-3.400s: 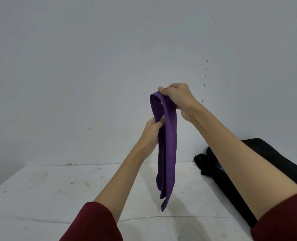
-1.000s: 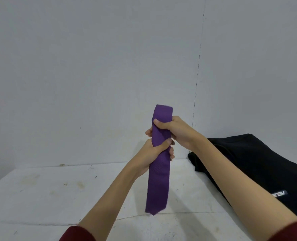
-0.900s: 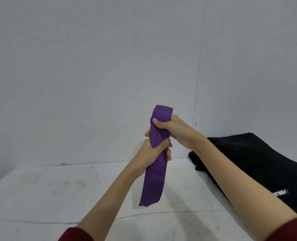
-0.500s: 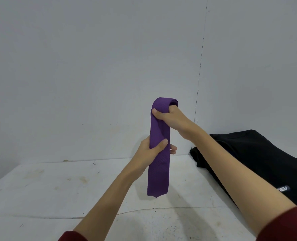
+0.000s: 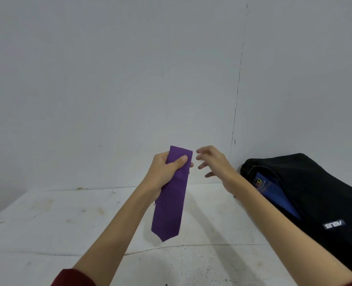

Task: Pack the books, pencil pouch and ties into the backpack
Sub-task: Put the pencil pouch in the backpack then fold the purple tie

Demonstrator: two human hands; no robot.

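Head view shows a white, scuffed worktop [image 5: 63, 223] running back to a grey wall [image 5: 109, 79], and everything here is placed relative to the backpack. The black backpack [image 5: 307, 193] lies on its side at the right end of the worktop, close to the wall, its mouth gaping toward the person. Inside the opening a blue item with a crest [image 5: 274, 193] shows; it looks like a book or folder, though I cannot tell which, and no pencil pouch is visible.

Left of the backpack, held up above the worktop, hangs the folded purple tie [image 5: 171, 199]. The left hand [image 5: 164, 172] grips it near the folded top, fingers wrapped behind and thumb pressed across the front, so the pointed end dangles free. The right hand [image 5: 212, 164] sits between the tie and the backpack, empty, fingers spread and relaxed, touching nothing.

The step in hand looks like getting the folded tie into the backpack. To do it well, the layers should stay pinched together so the fold does not slip open, and the free right hand would best hold the backpack's mouth wide while the left hand carries the tie across. Feeding the hanging pointed end in first and laying it flat beside the blue item should keep the soft, limp fabric from bunching or catching on the zip edge.
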